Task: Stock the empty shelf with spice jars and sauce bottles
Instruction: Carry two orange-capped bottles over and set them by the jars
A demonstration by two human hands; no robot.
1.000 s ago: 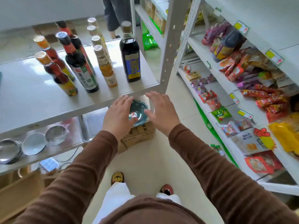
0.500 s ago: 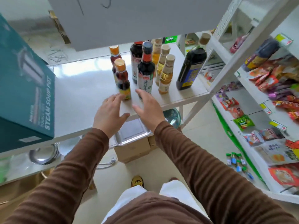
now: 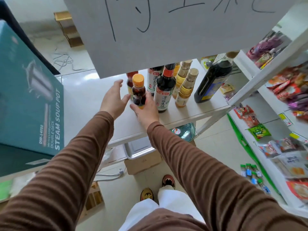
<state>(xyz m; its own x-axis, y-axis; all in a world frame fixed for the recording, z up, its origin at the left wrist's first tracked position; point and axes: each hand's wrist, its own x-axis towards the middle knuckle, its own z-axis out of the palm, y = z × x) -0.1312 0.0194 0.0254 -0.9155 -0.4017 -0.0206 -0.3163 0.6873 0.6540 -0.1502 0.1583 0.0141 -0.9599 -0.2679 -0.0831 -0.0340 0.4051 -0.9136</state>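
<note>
The small sauce bottle [image 3: 138, 90] with the orange cap stands on the pale shelf [image 3: 188, 112], held low down by the curled fingers of my right hand [image 3: 146, 109]. My left hand [image 3: 114, 97] hangs just beside it, fingers spread and relaxed, holding nothing. More bottles [image 3: 166, 87] crowd behind on the same board. A teal steam pot box [image 3: 31, 104] sits to the left, snack racks [image 3: 283, 90] to the right, pale tiled floor [image 3: 126, 182] below.

Orange-capped dark bottle [image 3: 138, 92], teal box [image 3: 30, 104]
</note>
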